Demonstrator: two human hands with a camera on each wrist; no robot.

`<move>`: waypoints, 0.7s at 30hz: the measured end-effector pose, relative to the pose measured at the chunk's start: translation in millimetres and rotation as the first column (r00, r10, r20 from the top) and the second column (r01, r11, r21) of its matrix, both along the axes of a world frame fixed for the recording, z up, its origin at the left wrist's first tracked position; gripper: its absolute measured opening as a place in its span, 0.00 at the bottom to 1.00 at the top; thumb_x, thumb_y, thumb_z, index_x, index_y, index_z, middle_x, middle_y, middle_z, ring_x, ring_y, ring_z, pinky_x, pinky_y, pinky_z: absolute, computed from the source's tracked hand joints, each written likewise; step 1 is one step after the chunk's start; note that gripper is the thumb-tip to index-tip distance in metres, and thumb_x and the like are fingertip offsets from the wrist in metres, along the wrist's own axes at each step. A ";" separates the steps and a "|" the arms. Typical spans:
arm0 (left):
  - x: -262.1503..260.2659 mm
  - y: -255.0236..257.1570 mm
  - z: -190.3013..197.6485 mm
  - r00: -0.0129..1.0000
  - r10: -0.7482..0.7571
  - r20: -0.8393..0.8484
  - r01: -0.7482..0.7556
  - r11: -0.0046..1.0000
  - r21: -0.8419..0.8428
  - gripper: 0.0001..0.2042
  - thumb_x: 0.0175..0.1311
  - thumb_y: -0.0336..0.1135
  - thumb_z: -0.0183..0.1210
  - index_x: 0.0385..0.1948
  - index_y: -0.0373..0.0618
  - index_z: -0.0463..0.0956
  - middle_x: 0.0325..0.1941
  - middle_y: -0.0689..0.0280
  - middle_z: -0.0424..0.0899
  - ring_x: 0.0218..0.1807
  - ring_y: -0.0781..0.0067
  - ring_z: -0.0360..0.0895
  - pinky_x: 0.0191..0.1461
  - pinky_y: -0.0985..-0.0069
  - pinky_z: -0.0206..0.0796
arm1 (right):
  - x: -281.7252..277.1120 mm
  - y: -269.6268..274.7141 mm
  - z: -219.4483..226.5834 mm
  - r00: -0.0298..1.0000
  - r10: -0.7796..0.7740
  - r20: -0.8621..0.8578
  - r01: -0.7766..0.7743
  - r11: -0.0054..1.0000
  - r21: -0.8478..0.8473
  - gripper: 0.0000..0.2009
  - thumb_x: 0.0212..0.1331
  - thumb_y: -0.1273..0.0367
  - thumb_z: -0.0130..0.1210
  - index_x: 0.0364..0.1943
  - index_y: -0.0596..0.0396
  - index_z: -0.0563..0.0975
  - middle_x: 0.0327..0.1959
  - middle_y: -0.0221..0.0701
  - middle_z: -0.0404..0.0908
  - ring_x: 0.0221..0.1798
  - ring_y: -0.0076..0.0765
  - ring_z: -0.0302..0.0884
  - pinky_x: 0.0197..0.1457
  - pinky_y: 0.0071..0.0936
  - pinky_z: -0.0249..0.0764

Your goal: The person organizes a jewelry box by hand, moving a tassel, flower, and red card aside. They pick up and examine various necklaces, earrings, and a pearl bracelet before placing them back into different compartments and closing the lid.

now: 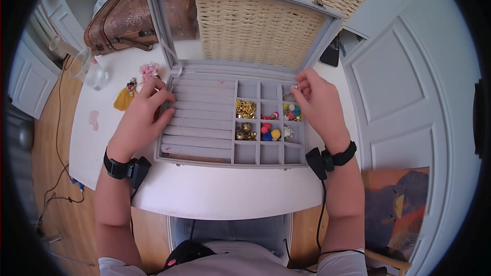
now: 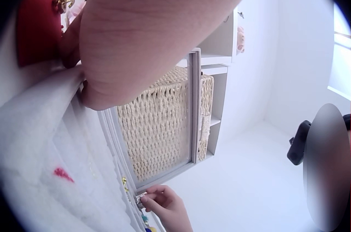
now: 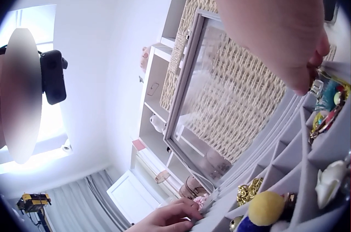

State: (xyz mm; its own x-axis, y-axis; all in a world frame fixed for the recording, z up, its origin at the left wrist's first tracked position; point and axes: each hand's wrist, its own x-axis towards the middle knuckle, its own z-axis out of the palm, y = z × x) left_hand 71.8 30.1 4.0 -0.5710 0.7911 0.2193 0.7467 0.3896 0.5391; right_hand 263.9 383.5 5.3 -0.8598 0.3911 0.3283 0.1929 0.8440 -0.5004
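A grey jewelry box with a raised clear lid stands open on the white table. My right hand pinches a small silvery jewelry piece at the upper right compartment; fingers cover part of it. A thin gold hoop shows just below those fingertips. My left hand rests on the box's left edge, its fingertips over the padded ring rolls. Compartments hold gold chain, dark gold beads, colored pom-poms, a white ornament and multicolored jewelry.
Left of the box lie a yellow tassel earring and a pink flower ornament. A red item is beside the left hand. Clear cups, a brown case and a woven basket stand behind; a phone lies right.
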 end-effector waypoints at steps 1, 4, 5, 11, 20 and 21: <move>-1.1 -0.6 -1.2 1.000 -0.012 -0.014 0.012 1.000 0.009 0.10 0.67 0.22 0.66 0.48 0.37 0.81 0.53 0.58 0.75 0.39 0.62 0.79 0.45 0.65 0.75 | 0.5 -1.1 2.2 0.999 0.008 -0.039 -0.008 1.000 0.000 0.12 0.64 0.72 0.71 0.47 0.57 0.79 0.37 0.41 0.88 0.37 0.48 0.88 0.43 0.40 0.83; -1.8 -1.2 -3.5 0.999 -0.024 -0.042 0.025 1.000 0.019 0.10 0.67 0.22 0.66 0.47 0.37 0.81 0.54 0.58 0.75 0.39 0.61 0.79 0.46 0.65 0.75 | 3.1 -9.0 10.9 0.992 0.018 -0.122 -0.024 0.998 -0.049 0.13 0.66 0.72 0.71 0.49 0.57 0.80 0.37 0.38 0.88 0.37 0.39 0.87 0.44 0.34 0.84; -2.0 -0.6 -2.6 0.998 -0.020 -0.057 0.022 0.999 0.024 0.09 0.67 0.22 0.66 0.47 0.37 0.81 0.54 0.58 0.75 0.40 0.60 0.79 0.47 0.65 0.75 | 2.4 -12.4 14.4 0.986 0.023 -0.167 -0.039 0.995 -0.094 0.13 0.67 0.72 0.71 0.51 0.57 0.81 0.37 0.36 0.88 0.37 0.33 0.87 0.44 0.30 0.83; 13.9 4.7 14.5 0.986 -0.128 -0.108 0.143 0.979 0.142 0.09 0.69 0.27 0.67 0.47 0.37 0.80 0.55 0.58 0.79 0.56 0.57 0.81 0.61 0.65 0.75 | 4.7 -61.9 8.7 0.908 0.246 -0.340 -0.418 0.472 -0.776 0.10 0.75 0.74 0.65 0.56 0.58 0.83 0.44 0.25 0.86 0.43 0.19 0.83 0.47 0.21 0.81; 64.5 10.2 7.9 0.563 -0.467 0.682 0.324 0.884 0.337 0.17 0.74 0.23 0.68 0.60 0.37 0.74 0.52 0.58 0.90 0.54 0.65 0.92 0.56 0.70 0.84 | 12.3 -117.0 0.8 0.773 0.560 -0.296 -0.627 0.611 -0.483 0.09 0.72 0.76 0.65 0.52 0.55 0.83 0.44 0.31 0.81 0.42 0.29 0.85 0.44 0.26 0.82; 64.4 9.2 4.0 0.592 -0.470 0.654 0.348 0.882 0.318 0.15 0.75 0.23 0.67 0.58 0.37 0.75 0.49 0.59 0.91 0.52 0.66 0.92 0.56 0.71 0.84 | 11.8 -117.7 -1.7 0.765 0.573 -0.292 -0.639 0.624 -0.449 0.09 0.71 0.76 0.65 0.52 0.54 0.83 0.45 0.31 0.81 0.42 0.32 0.85 0.44 0.27 0.82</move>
State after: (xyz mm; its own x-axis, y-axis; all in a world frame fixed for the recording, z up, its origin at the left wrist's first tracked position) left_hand 136.2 39.3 8.1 -0.2222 0.9746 0.0288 0.1864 0.0135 0.9824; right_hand 275.6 265.9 3.7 -0.9327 -0.0745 0.3528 -0.3542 0.3721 -0.8580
